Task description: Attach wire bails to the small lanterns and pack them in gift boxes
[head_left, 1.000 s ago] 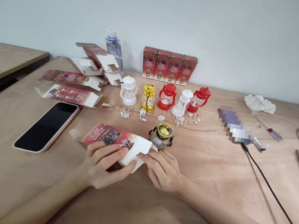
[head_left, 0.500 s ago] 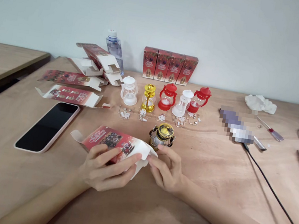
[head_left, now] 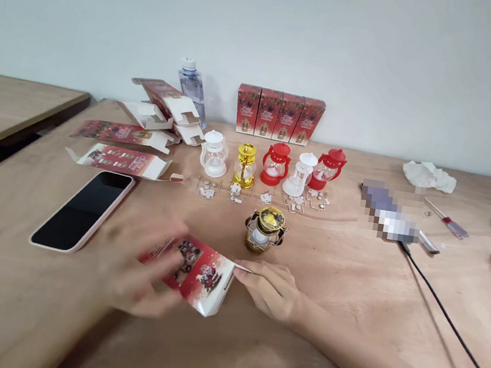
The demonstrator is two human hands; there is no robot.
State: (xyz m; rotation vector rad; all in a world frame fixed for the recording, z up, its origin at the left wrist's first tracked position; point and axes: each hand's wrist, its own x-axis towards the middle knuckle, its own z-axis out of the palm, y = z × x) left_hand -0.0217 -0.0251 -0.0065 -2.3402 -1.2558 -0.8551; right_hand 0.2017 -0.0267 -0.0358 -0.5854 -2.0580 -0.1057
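A red Christmas-printed cardboard box (head_left: 206, 276) is flattened or nearly so, tilted just above the table in front of me. My right hand (head_left: 273, 289) pinches a white flap at its right end between thumb and fingers. My left hand (head_left: 141, 267) is smeared by motion over the box's left part; whether it grips the box cannot be made out. Just beyond the box stands a gold-and-black mini lantern (head_left: 266, 230) with a wire handle around it. Farther back is a row of small lanterns: white (head_left: 214, 155), gold (head_left: 245, 165) and red (head_left: 275, 164) ones among them.
Small metal and paper parts (head_left: 266, 197) lie before the lantern row. Several upright red boxes (head_left: 269, 114) stand against the wall. Opened boxes (head_left: 126, 160), a bottle (head_left: 194, 87) and a phone (head_left: 83, 209) are at left. Right: cabled phone (head_left: 389, 211), screwdriver (head_left: 453, 227), crumpled tissue (head_left: 429, 176).
The box has turned, its right end swinging lower toward me. My left hand has moved left along it and blurred. My right hand still pinches the right-end flap.
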